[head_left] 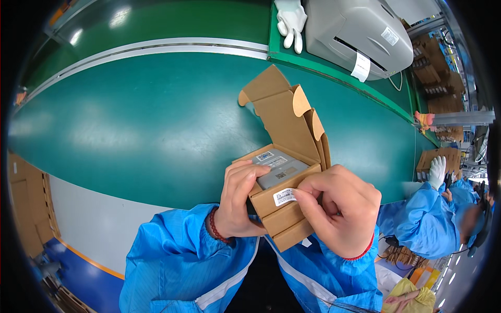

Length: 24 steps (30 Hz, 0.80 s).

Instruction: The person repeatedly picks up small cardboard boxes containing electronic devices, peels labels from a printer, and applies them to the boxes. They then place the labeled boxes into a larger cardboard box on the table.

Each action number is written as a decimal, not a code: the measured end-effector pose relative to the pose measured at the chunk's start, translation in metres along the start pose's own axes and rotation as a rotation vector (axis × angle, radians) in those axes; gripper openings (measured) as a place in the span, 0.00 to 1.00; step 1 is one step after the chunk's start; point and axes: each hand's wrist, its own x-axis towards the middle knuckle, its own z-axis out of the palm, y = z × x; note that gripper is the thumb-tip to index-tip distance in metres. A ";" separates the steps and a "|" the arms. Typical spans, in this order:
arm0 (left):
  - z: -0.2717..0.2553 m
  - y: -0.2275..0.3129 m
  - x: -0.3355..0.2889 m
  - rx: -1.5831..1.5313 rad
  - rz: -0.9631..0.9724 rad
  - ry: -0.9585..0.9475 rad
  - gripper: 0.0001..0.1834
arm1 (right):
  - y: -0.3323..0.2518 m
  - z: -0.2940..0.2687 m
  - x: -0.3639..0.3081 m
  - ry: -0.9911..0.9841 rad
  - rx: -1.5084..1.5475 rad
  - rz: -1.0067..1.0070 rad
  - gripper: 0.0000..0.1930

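I hold a small brown cardboard box (284,206) close to my chest, its lid (282,112) flipped up and open. Inside lies a flat grey device (276,168) with small labels on top. My left hand (237,201) grips the box's left side, thumb over the rim near the device. My right hand (339,208) holds the right side, and its fingertip presses a white barcode label (284,196) on the front wall. A second brown box (292,232) appears stacked under the first one.
A wide green conveyor belt (146,120) runs in front of me. A grey label printer (360,34) and white gloves (291,21) sit at the far right. A co-worker in a blue coat (433,214) stands to my right by stacked cardboard boxes (443,156).
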 end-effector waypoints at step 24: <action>-0.004 -0.001 -0.008 -0.040 -0.057 -0.127 0.61 | 0.177 -0.059 0.050 0.606 -0.131 0.075 0.08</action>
